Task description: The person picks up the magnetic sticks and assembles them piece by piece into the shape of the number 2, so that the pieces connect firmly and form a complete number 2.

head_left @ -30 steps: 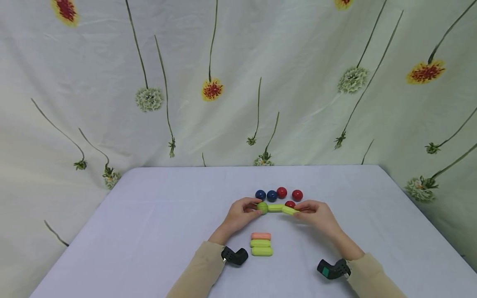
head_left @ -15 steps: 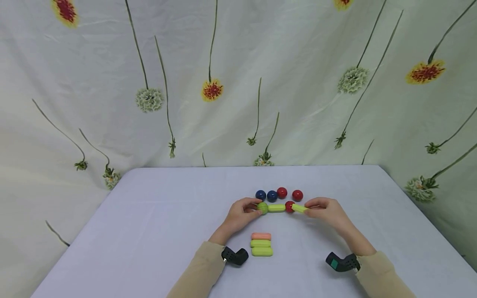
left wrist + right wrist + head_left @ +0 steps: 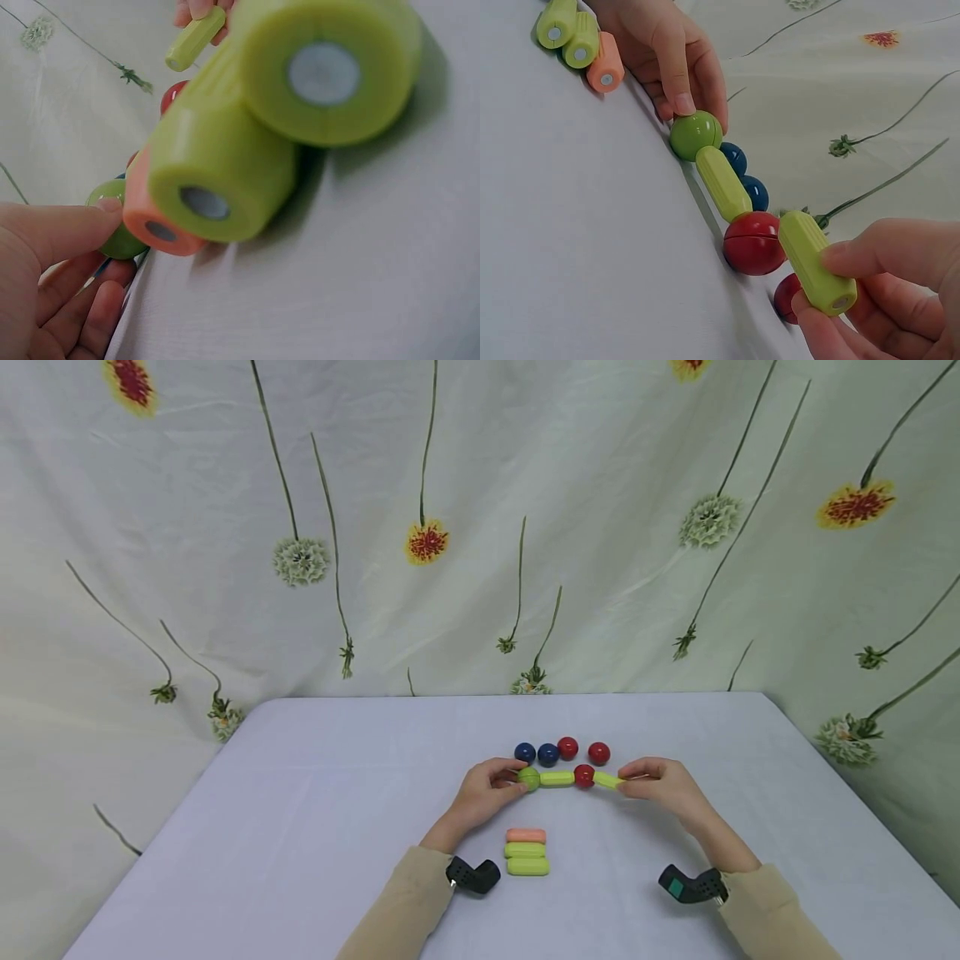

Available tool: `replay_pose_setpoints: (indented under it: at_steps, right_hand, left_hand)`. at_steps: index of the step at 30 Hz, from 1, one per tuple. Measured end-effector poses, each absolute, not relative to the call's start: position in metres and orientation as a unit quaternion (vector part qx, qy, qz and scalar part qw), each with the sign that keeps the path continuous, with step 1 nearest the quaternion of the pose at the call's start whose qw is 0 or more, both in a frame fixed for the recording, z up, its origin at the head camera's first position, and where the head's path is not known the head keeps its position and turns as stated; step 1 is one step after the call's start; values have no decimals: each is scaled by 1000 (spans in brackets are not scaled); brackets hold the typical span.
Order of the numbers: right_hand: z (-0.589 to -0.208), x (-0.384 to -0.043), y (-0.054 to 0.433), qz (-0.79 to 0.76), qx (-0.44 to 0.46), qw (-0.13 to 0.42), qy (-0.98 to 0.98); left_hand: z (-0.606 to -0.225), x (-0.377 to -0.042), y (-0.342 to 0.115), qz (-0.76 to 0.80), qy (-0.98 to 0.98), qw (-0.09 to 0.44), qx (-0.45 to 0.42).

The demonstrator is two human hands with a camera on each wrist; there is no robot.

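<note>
Yellow-green rod (image 3: 814, 259), a grey disc in its end, pinched between thumb and fingers of my right hand (image 3: 663, 787), over the pale table (image 3: 375, 777), nearer its far edge. My left hand (image 3: 480, 795) grips a green ball (image 3: 696, 133); beyond it run a second yellow-green rod (image 3: 724, 184) and a red ball (image 3: 751, 244). Whether my held rod touches that ball, I cannot tell. From the head view my fingers cover its outer end; the left wrist view is blocked by blurred spare rods (image 3: 225, 165). The table's near edge is cut off.
</note>
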State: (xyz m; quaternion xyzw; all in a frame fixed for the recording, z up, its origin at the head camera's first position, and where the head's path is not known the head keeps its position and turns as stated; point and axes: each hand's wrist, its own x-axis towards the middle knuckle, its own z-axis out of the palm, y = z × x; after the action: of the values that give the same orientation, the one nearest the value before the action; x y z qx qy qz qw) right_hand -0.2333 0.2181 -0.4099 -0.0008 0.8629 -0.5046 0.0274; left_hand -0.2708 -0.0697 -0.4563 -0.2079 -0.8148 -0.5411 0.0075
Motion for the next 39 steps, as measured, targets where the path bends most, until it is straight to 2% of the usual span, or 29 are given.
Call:
replay_pose_setpoints:
  at_steps: [32, 39]
  right_hand:
    - [-415, -235, 217, -508, -4, 35, 861]
    - [-414, -234, 217, -509, -2, 32, 860]
  left_hand:
    - [-454, -270, -69, -534, -820, 8, -204]
    - [-455, -268, -71, -531, -813, 32, -236]
